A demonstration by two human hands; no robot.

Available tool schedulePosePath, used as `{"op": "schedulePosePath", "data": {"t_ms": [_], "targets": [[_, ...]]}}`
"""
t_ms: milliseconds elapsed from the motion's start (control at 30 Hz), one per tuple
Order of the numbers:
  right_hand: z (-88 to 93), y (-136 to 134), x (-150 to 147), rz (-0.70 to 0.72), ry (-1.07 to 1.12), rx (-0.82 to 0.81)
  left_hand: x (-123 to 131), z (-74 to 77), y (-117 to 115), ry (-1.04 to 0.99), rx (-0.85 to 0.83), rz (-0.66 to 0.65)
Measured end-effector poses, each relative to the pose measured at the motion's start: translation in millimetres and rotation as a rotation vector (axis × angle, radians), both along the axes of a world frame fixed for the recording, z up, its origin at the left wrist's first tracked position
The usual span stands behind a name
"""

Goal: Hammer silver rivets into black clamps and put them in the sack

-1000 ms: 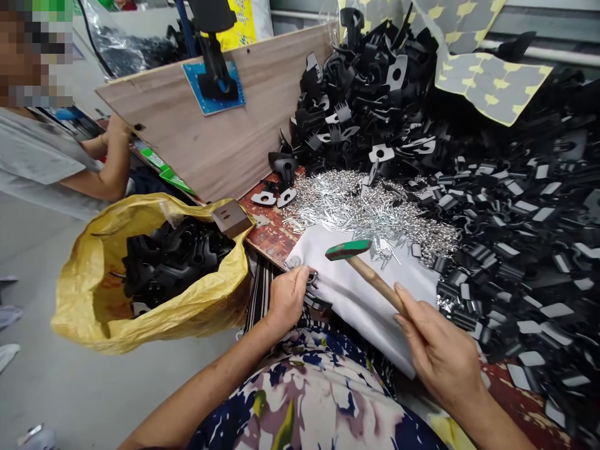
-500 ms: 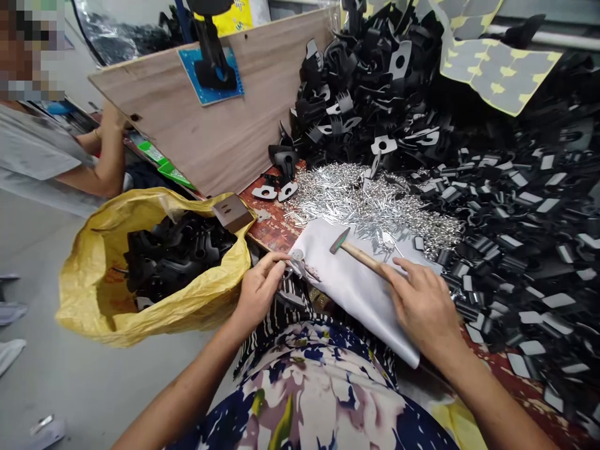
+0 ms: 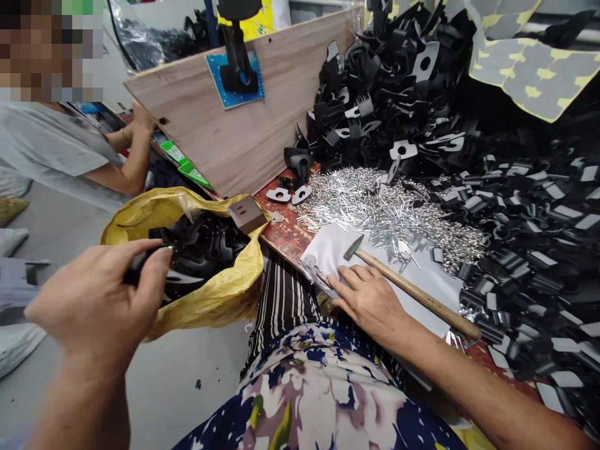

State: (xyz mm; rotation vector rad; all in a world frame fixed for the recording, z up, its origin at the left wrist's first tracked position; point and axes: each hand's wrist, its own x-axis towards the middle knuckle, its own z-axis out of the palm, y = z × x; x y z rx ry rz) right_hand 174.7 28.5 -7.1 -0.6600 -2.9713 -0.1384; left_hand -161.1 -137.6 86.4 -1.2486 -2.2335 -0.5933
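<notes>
My left hand (image 3: 100, 300) is raised at the left, fingers closed on a black plastic part (image 3: 140, 265), just over the yellow bag (image 3: 220, 297) that holds several such parts. My right hand (image 3: 370, 300) lies on the white cloth (image 3: 422, 281) at the table's front edge, fingers stretched toward a small metal piece (image 3: 315, 270). It holds nothing. A hammer (image 3: 412, 290) with a wooden handle and green head lies on the cloth beside that hand, released.
A heap of silver pins (image 3: 389, 215) lies behind the cloth. Black plastic parts (image 3: 515, 206) are piled across the table's back and right. A wooden board (image 3: 262, 131) stands at the left. Another person (image 3: 70, 150) in grey sits beyond the bag.
My right hand has laid the hammer down and moved left onto the cloth. My left hand has left the table edge and swung out over the yellow bag with a black part.
</notes>
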Motion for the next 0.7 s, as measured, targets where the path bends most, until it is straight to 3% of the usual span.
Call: {"op": "schedulePosePath", "data": {"t_ms": [100, 167, 267, 333, 400, 500, 567, 700], "targets": [[-3.1, -6.4, 0.3, -0.014, -0.01, 0.025, -15.7, -4.6, 6.2, 0.066, -0.152, 0.014], [-4.5, -9.0, -1.9, -0.025, -0.013, 0.028, -8.5, -11.1, 22.4, -0.109, -0.153, -0.17], [-6.5, -9.4, -4.7, -0.039, 0.018, 0.017, 9.7, -20.7, 69.6, -0.42, -0.216, -0.514], [-7.8, -8.5, -5.4, -0.041, 0.043, 0.006, 14.2, -24.7, 115.3, -0.419, -0.293, -0.588], [-8.4, -8.8, -5.8, -0.049, 0.058, -0.002, 10.6, -25.5, 164.6, -0.288, -0.372, -0.555], [-5.5, -15.5, -5.1, -0.081, 0.087, -0.041, 6.4, -22.1, 222.9, -0.112, -0.464, -0.384], [-0.1, -21.2, -1.7, -0.085, 0.114, -0.109, 10.9, -19.5, 243.2, -0.107, -0.521, -0.424], [15.6, -19.4, 25.7, -0.016, 0.249, -0.275, 9.0, -21.3, 257.3, -0.117, -0.572, -0.507]]}}
